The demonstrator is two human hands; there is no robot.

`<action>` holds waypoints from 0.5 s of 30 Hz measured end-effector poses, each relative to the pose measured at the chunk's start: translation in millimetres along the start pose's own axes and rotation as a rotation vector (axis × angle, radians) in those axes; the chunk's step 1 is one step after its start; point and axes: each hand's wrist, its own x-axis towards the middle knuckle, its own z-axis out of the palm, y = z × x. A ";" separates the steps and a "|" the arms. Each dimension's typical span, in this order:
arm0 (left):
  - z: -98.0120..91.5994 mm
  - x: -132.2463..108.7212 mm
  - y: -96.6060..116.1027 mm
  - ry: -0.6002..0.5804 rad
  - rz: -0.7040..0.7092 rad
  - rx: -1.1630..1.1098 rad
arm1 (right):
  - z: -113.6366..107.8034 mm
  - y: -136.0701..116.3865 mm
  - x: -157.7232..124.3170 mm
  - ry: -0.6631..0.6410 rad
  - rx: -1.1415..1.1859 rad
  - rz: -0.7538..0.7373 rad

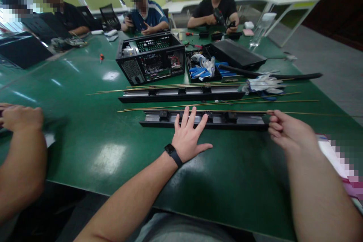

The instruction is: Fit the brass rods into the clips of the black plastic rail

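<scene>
1. While the left hand (187,140) splays over the black rail (159,124) nearest the worktop's (73,132) front edge, the right hand (289,129) pinches a brass rod (300,113) beside it
2. Pulled from one spot, the rod could bend

Black rail (222,126) lies flat — golden rod (296,113) alongside.

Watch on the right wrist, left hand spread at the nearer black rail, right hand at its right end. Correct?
Wrong wrist: the head view shows the watch on the left one. The left hand is spread at the nearer black rail, the right hand at its right end.
</scene>
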 end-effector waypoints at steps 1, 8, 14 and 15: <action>0.2 0.0 -0.2 0.000 0.002 -0.002 | -1.0 -0.6 0.7 0.017 0.005 -0.013; -0.5 0.4 -0.3 -0.003 0.005 -0.006 | -2.2 -0.2 2.1 0.013 -0.009 -0.021; -0.5 0.2 -0.3 -0.005 0.006 -0.003 | -3.8 -1.6 3.7 0.039 -0.012 -0.038; 0.0 0.2 -0.4 -0.004 0.008 -0.002 | -4.8 -2.5 4.2 0.053 -0.010 -0.049</action>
